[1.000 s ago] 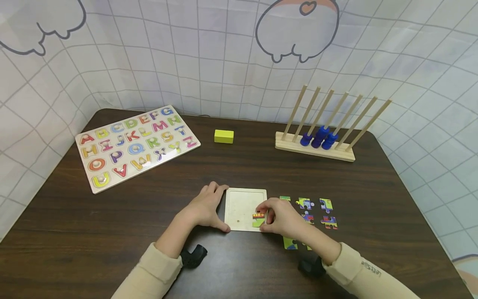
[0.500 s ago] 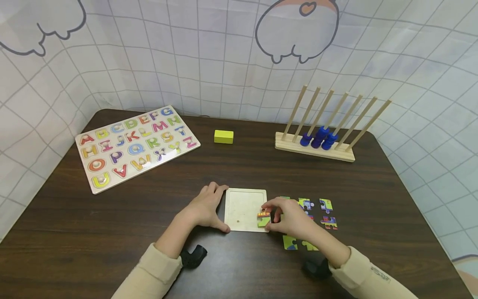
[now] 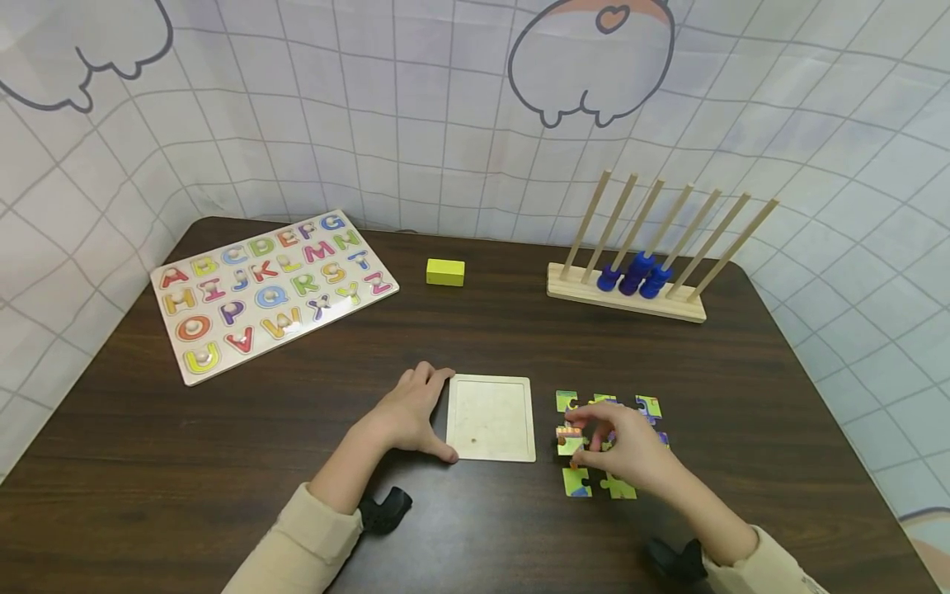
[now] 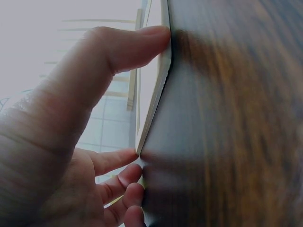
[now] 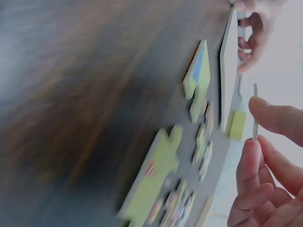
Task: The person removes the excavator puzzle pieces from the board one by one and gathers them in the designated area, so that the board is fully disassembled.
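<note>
A square pale wooden puzzle tray [image 3: 490, 417] lies on the table with its bare base showing. My left hand [image 3: 406, 412] rests at its left side, thumb on the near corner and index finger at the far one; the other fingers sit by the table in the left wrist view. My right hand [image 3: 627, 441] pinches a yellow-green puzzle piece [image 3: 570, 444] with an orange strip. In the right wrist view that piece appears edge-on between thumb and fingertips, above the table. Loose puzzle pieces [image 3: 619, 487] lie under and around this hand, which partly covers them.
At the back left is an alphabet board [image 3: 270, 293] with colourful letters. A yellow block [image 3: 445, 272] stands at the back middle. An upright wooden peg rack [image 3: 631, 305] with blue beads [image 3: 638, 272] occupies the back right. A gridded curtain [image 3: 445, 124] hangs behind the table.
My right hand has moved right, carrying the pinched puzzle piece from over the tray's right edge to over the loose pieces. My left hand and the tray stay in place.
</note>
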{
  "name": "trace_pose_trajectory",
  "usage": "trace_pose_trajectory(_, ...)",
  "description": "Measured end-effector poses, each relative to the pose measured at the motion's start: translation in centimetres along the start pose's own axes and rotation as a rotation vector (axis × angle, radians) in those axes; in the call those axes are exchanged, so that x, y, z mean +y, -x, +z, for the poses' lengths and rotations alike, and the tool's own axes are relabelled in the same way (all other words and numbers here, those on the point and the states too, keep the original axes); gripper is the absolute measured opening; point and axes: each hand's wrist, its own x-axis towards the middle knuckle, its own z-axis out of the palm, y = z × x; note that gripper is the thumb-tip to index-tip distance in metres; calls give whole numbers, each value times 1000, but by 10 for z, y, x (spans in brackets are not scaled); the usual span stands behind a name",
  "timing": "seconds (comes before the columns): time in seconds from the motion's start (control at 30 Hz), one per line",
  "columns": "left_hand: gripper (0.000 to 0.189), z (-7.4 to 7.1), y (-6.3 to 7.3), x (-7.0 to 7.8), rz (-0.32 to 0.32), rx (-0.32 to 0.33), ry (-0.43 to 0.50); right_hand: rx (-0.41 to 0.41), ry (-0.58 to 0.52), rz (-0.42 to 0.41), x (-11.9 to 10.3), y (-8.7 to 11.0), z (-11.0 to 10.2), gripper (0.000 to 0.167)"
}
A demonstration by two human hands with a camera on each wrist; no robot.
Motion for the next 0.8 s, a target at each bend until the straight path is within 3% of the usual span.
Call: trace_pose_trajectory(0.8, 106, -2, 1, 3, -8, -4, 4, 129, 37, 69, 46, 56, -26, 45)
